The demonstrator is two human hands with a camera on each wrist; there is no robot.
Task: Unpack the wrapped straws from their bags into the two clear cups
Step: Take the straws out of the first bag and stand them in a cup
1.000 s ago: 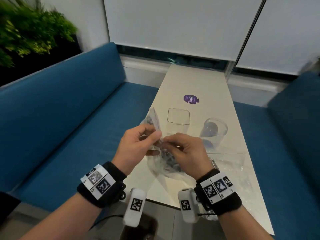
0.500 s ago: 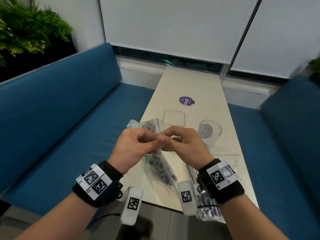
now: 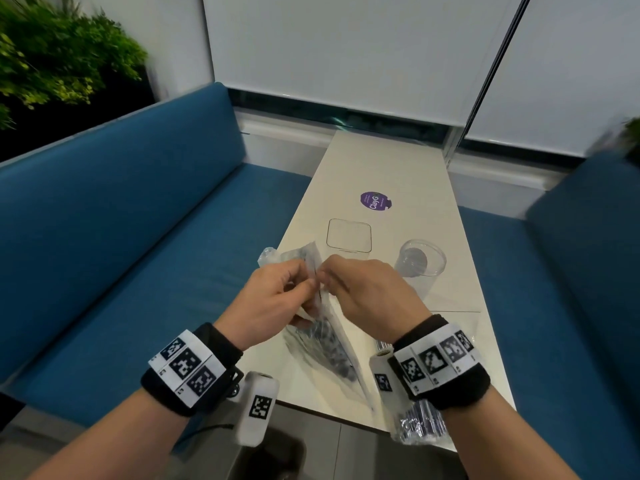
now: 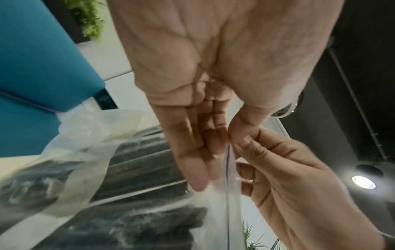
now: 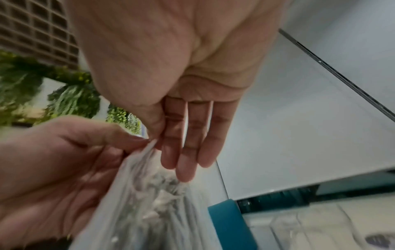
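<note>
A long, smooth, off-white table (image 3: 388, 168) is standing between two blue upholstered benches (image 3: 121, 220). On it, a square-rimmed clear cup (image 3: 349, 235) and a round clear cup (image 3: 421, 263) are sitting just beyond the hands. A thin, crinkled transparent zip bag (image 3: 325, 344) of dark wrapped straws (image 3: 334, 351) is hanging above the near table edge. The left hand (image 3: 273, 303) and the right hand (image 3: 370, 296) are each pinching its top strip between thumb and forefinger, fingertips nearly touching. A second bag (image 3: 420, 424) is lying under the right wrist.
</note>
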